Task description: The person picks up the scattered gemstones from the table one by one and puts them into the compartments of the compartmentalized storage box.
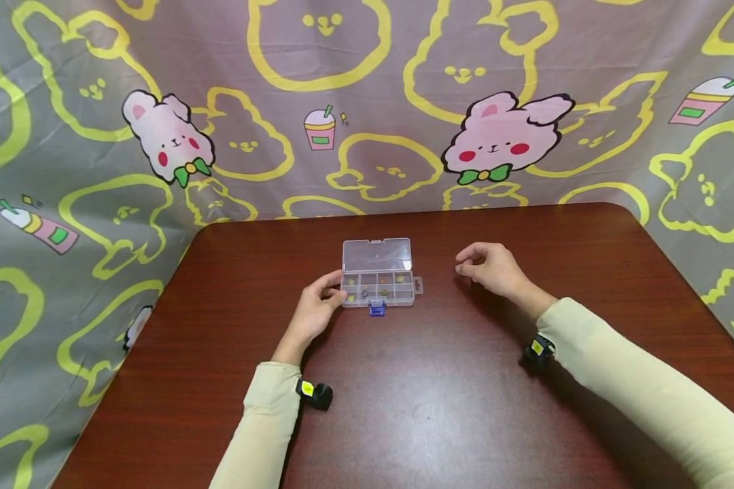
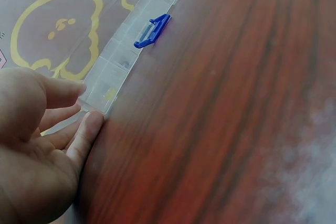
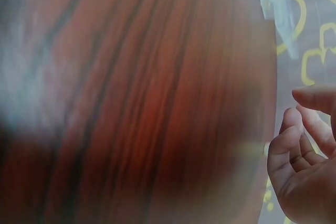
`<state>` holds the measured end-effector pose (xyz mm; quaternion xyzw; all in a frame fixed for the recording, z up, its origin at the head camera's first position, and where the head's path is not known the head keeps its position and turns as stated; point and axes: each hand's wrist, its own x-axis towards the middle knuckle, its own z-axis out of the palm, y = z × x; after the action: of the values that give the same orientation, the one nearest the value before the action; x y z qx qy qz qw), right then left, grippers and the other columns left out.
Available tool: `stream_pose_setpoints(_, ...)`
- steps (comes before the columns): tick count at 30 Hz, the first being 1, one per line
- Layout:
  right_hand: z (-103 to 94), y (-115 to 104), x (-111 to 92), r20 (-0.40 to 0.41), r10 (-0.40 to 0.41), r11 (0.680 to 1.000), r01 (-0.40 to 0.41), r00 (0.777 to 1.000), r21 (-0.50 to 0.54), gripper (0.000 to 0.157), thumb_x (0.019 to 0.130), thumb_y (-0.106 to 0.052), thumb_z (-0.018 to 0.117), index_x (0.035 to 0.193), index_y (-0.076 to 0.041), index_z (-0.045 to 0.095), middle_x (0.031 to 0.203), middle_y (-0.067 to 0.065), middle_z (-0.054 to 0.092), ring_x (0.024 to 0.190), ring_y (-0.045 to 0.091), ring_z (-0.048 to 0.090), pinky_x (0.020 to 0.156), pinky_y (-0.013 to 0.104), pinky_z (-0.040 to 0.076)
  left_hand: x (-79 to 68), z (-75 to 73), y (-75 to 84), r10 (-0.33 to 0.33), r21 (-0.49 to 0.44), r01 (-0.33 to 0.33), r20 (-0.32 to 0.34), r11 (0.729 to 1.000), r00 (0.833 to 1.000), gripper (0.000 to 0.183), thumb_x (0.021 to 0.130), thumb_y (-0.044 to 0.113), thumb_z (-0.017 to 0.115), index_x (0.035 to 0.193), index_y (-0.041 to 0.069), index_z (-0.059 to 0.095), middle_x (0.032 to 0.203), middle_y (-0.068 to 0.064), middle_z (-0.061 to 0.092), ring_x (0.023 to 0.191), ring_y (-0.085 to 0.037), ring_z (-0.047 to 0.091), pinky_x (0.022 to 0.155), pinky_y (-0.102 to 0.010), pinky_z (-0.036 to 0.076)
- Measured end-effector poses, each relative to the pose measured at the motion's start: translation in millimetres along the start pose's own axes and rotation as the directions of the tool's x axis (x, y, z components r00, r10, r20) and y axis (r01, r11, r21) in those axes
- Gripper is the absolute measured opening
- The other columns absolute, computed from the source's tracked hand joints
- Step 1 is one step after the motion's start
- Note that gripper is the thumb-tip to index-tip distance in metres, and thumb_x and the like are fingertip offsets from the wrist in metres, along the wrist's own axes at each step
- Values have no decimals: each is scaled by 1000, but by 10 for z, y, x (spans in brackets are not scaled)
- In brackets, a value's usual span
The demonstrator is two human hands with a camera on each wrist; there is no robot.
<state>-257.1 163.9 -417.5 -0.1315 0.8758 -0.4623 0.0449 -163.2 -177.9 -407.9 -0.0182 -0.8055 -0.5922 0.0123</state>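
A clear plastic compartment box [image 1: 400, 301] lies on the table with its lid [image 1: 376, 256] raised at the back. Small yellowish, reddish and greyish pieces sit in several compartments; their kind is too small to tell. At the front hangs a blue latch [image 2: 152, 31]. My left hand [image 1: 313, 310] grips the box's left end, thumb at the near corner and fingers at the side. To the right of the box, apart from it, my right hand [image 1: 495, 270] hovers over the table. Its fingers [image 3: 286, 145] are loosely bent, the thumb is apart from them, and nothing shows between them.
A dark reddish-brown wooden table [image 1: 428, 401] reflects light near its front. Behind and beside it hangs a grey cloth [image 1: 391, 102] with yellow outlines and cartoon rabbits. Each wrist wears a black camera [image 1: 538, 350]. A hanging tab [image 1: 418, 285] juts from the box's right end.
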Motion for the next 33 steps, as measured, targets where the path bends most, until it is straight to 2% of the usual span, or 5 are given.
stream_pose_setpoints(9, -121, 125, 43, -52, 21, 1000, -22, 998, -18, 21, 89, -7, 73, 108, 2, 70, 80, 9, 67, 60, 17, 58, 50, 27, 47, -4, -4, 6, 3, -9, -3, 2, 1000, 1000, 46, 94, -10, 59, 139, -14, 49, 133, -34, 55, 110, -42, 58, 78, -18, 46)
stream_pose_setpoints(14, -147, 140, 79, -47, 36, 999, -37, 998, -12, 19, 89, -7, 73, 106, 2, 70, 79, 9, 66, 59, 20, 58, 49, 28, 48, 3, 1, -3, 14, -8, -14, -5, 1000, 1000, 45, 94, -11, 58, 138, -15, 49, 132, -35, 55, 108, -43, 58, 77, -18, 46)
stream_pose_setpoints(22, -168, 159, 167, -52, 60, 998, -62, 997, -27, 20, 90, -8, 73, 106, 2, 68, 83, 10, 66, 57, 13, 55, 48, 27, 47, 24, 1, -26, -2, -8, 2, -2, 1000, 1000, 46, 94, -11, 59, 139, -14, 49, 132, -34, 55, 109, -42, 58, 78, -18, 46)
stream_pose_setpoints(29, -171, 192, 245, -48, 92, 995, -94, 995, -44, 26, 90, -11, 73, 110, 3, 65, 85, 10, 65, 58, 12, 55, 49, 27, 48, 170, 16, -352, 2, -20, -3, -19, 1000, 1000, 48, 94, -8, 61, 140, -10, 50, 134, -31, 57, 109, -40, 59, 77, -18, 46)
stream_pose_setpoints(33, -170, 201, 284, -41, 103, 993, -105, 994, -56, 28, 90, -12, 72, 111, 4, 63, 86, 10, 64, 60, 13, 56, 50, 28, 48, 184, 17, -402, 8, -21, -9, -31, 1000, 999, 47, 94, -7, 62, 140, -6, 53, 132, -27, 60, 107, -36, 61, 78, -18, 47)
